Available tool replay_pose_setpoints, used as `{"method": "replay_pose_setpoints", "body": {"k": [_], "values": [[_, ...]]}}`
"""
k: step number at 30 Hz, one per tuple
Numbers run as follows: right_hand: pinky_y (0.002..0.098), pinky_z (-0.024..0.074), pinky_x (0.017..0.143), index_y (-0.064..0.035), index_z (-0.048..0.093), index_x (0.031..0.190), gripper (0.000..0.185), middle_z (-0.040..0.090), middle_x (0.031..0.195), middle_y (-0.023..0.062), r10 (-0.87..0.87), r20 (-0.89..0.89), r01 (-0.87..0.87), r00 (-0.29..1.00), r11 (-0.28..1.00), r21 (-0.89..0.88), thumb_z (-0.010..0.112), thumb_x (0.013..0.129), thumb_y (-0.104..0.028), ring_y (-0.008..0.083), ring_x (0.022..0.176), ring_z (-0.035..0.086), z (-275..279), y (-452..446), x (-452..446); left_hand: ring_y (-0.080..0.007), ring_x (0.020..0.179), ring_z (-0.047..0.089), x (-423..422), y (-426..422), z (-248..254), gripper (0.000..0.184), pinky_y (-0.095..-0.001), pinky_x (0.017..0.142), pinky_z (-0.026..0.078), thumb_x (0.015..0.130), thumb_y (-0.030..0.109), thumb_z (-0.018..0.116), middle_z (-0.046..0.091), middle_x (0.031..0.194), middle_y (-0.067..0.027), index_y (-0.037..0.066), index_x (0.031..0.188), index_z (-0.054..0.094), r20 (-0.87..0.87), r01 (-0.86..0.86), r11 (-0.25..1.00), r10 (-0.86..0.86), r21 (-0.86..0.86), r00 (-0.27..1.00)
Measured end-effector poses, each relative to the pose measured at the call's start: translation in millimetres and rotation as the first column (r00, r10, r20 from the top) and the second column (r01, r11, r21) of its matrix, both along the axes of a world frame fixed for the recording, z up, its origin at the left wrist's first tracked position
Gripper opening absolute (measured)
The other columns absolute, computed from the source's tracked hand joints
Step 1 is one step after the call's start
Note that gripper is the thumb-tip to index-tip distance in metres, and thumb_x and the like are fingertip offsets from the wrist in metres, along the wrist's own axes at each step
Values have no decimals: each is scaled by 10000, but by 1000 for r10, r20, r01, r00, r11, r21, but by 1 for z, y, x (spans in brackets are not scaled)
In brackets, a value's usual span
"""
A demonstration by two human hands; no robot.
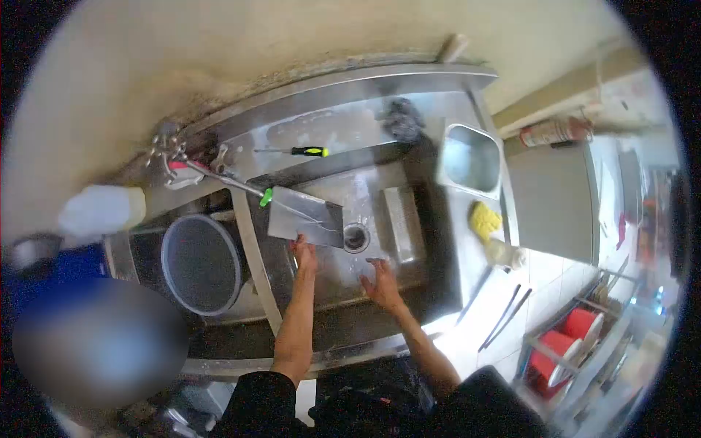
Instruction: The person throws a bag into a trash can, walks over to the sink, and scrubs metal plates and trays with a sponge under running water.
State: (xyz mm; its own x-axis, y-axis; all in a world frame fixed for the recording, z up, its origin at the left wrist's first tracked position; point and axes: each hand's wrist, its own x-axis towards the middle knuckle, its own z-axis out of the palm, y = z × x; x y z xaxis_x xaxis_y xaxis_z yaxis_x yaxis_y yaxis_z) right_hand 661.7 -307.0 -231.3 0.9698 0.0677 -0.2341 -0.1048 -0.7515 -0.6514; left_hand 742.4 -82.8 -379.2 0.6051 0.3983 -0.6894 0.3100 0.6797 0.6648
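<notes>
My left hand [304, 255] grips the near edge of a flat rectangular metal sheet [299, 215], tilted over the sink basin. A thin stream of water runs across the sheet from the tap [226, 180], whose spout has a bright green end. My right hand [382, 283] is held apart from the sheet, fingers spread and nothing in them. Just beyond it lies the round drain [355, 237] in the basin floor. To the right of the drain, a pale rectangular metal piece [401, 224] rests in the basin.
A large grey round tub [201, 264] fills the left basin. Behind the sink lie a screwdriver [309, 152] and a dark scouring pad [402, 120]. On the right are a metal container [472, 159], a yellow sponge [485, 219] and a bottle [504, 254]. A person's blurred head is at lower left.
</notes>
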Motion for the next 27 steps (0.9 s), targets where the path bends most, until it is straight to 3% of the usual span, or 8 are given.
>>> {"method": "replay_pose_setpoints", "body": {"k": [1,3,5,11,16,21,24,27], "values": [[505,383,909,1,379,1257,593,446,1198,245,-17,-43,19,999,999,48,632,808,-292,421,1112,443,7,-7,-9,-139,803,553,-6,0,3,381,-251,498,451,893,150,578,529,1070,-11,190,1239,423,109,-44,999,44,-5,993],[531,370,924,1,361,1286,632,410,1270,232,-122,-78,128,989,989,76,620,812,-327,428,1158,413,21,-22,-30,-298,1139,489,-10,-9,43,603,-413,799,517,903,192,563,350,1382,-125,157,1410,238,-269,-3,984,51,179,962],[522,362,945,8,290,1343,714,376,1316,243,-281,32,278,959,957,79,616,825,-360,442,1180,393,32,-28,-44,-396,1325,248,-27,-5,75,747,-551,1030,336,909,219,547,67,1504,-156,139,1461,49,-377,104,993,-78,50,923],[464,329,1012,23,189,1385,823,375,1326,255,-469,-96,478,878,843,246,626,836,-407,401,1231,383,100,-57,-78,-216,869,582,-112,-92,259,296,-336,735,490,912,212,569,590,1028,-144,-36,1065,514,156,196,717,-392,669,907],[482,341,989,-15,263,1379,649,420,1308,258,-463,-80,445,883,770,456,553,903,-348,394,1210,420,175,-134,-140,-115,820,540,-131,-169,335,253,-288,738,455,906,245,587,594,909,-49,10,977,527,-117,778,505,-806,373,580],[381,332,1016,36,371,1326,478,448,1318,236,-830,18,778,558,530,336,455,958,-257,331,1235,426,143,-229,-210,-188,1047,512,-167,-308,305,594,-301,893,431,910,155,566,475,1232,-126,36,1402,257,302,881,291,-936,372,182],[389,387,957,28,402,1305,426,512,1231,265,-898,-30,850,439,404,337,421,962,-224,363,1169,487,120,-290,-224,-272,1143,457,-193,-363,258,645,-385,947,397,889,170,577,415,1285,-177,47,1416,226,196,841,102,-981,532,-5],[377,428,667,53,511,1164,365,603,818,192,-880,313,874,358,433,220,431,961,-239,232,744,548,85,-326,-223,-333,1181,406,-206,-389,254,617,-450,1001,327,865,178,582,405,1282,-199,41,1386,282,112,653,26,-989,757,-91]]}}
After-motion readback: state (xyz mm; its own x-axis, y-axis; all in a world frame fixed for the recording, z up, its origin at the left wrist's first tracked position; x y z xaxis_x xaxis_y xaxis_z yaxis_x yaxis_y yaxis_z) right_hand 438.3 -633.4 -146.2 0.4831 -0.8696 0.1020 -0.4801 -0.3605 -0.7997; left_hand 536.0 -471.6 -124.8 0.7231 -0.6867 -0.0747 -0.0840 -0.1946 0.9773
